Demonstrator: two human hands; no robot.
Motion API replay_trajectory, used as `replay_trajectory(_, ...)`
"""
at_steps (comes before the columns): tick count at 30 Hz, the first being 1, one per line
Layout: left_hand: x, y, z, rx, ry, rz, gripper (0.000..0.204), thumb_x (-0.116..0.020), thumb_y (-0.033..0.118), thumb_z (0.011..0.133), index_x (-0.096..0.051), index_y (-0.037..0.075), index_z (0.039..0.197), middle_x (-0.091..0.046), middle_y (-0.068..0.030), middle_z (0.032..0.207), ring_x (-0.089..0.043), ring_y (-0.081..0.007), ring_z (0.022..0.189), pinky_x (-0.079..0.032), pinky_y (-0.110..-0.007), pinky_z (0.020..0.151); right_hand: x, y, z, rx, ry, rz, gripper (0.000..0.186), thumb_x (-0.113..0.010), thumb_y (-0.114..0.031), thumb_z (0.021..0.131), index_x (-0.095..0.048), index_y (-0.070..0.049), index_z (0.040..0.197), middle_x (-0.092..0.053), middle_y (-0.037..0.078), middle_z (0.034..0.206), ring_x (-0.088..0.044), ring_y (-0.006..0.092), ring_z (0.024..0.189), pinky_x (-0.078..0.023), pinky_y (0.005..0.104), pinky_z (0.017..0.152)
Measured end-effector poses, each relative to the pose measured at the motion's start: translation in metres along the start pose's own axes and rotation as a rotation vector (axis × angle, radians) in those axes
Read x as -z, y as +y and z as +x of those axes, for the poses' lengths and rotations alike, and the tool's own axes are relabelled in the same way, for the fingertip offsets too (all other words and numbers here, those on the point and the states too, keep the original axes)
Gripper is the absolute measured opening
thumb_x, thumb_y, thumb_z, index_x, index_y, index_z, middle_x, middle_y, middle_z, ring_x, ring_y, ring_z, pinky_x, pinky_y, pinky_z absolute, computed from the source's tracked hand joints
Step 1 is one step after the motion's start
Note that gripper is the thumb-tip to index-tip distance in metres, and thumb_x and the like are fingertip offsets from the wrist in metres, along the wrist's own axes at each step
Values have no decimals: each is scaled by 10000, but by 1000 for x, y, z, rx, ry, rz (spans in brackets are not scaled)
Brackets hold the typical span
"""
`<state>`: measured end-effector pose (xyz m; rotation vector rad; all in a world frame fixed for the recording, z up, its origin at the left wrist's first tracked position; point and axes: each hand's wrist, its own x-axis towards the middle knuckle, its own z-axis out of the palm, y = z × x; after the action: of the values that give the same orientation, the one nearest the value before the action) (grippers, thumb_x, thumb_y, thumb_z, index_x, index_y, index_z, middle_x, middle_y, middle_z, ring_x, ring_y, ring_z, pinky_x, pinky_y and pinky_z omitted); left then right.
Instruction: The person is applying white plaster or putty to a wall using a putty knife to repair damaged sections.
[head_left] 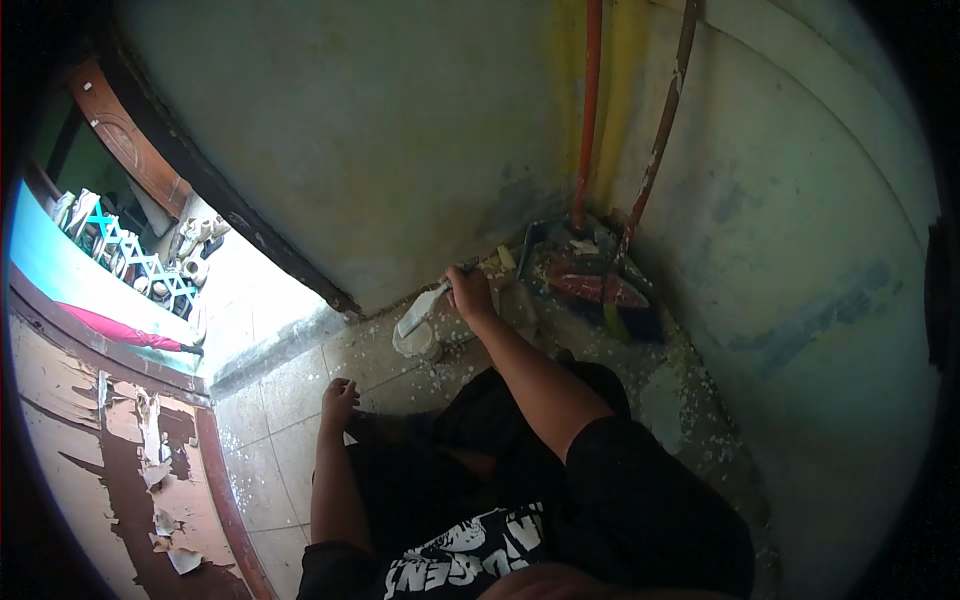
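Observation:
My right hand (470, 292) grips a white paint-coated tool (430, 300), apparently a brush, tilted down over a small white container (417, 340) on the tiled floor near the wall's foot; the tool's lower end is at the container's top. My left hand (340, 400) is held lower and to the left, fingers loosely curved with nothing visible in them. My dark-clothed legs are below the hands.
In the corner, a dustpan with debris (550, 260) and long red (590, 110) and brown (670, 110) poles lean. A peeling door (100, 450) stands left, beside a bright doorway with a shoe rack (130, 255). Paint specks dot the floor (280, 450).

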<state>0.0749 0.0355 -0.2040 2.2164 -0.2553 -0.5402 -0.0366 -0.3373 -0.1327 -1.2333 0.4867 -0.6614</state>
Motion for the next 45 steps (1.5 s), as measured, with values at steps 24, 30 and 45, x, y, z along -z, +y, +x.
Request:
replay_trajectory(24,-7,8,5,-163,-36,-181,275,-628,266,930,-623,0,998,-669,-90,758,-633,-152,648,-495,-302,592,-16,-56,-7,-101,-112,511,155,-531,-229,930,-575,-80,935,-533,52,617,-486,150,546,-370,298,538)
replay_trajectory(30,-4,18,-5,-194,-19,-136,310,-630,283,918,-637,-12,1012,-682,-135,770,-668,-206,669,-527,-347,640,-61,-130,-31,96,-162,542,100,-519,-178,934,-559,-87,950,-583,66,759,-529,161,680,-413,310,611)
replay_trajectory(45,1,23,-13,-238,-50,-35,367,-614,324,897,-660,-8,1046,-684,-233,993,-654,-388,976,-505,-442,866,-247,-263,-54,711,-284,469,139,-473,-158,949,-500,-56,1040,-629,121,858,-552,173,715,-468,319,667)
